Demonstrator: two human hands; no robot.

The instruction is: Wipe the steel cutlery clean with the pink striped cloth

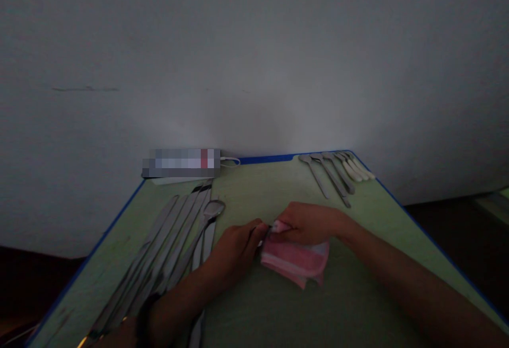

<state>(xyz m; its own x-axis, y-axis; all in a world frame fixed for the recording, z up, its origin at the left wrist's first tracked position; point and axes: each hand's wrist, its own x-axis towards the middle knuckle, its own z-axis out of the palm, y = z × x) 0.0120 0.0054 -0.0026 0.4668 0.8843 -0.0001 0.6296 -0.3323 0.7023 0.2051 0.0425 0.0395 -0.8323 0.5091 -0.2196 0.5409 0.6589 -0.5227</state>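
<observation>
My left hand (pixel 234 250) is closed around the end of a slim metal utensil (pixel 265 229) near the middle of the green table (pixel 358 305). My right hand (pixel 308 222) is closed on a folded pink cloth (pixel 296 262) and pinches it over the utensil's other end, right beside the left hand's fingertips. The cloth hangs down onto the table under my right hand. Most of the utensil is hidden by fingers and cloth, so I cannot tell what kind it is.
Several long metal utensils (pixel 167 252), one a spoon (pixel 212 209), lie in a row at the left. Several spoons (pixel 336 174) lie at the far right corner. A flat box (pixel 181 163) rests against the grey wall. The table has a blue edge.
</observation>
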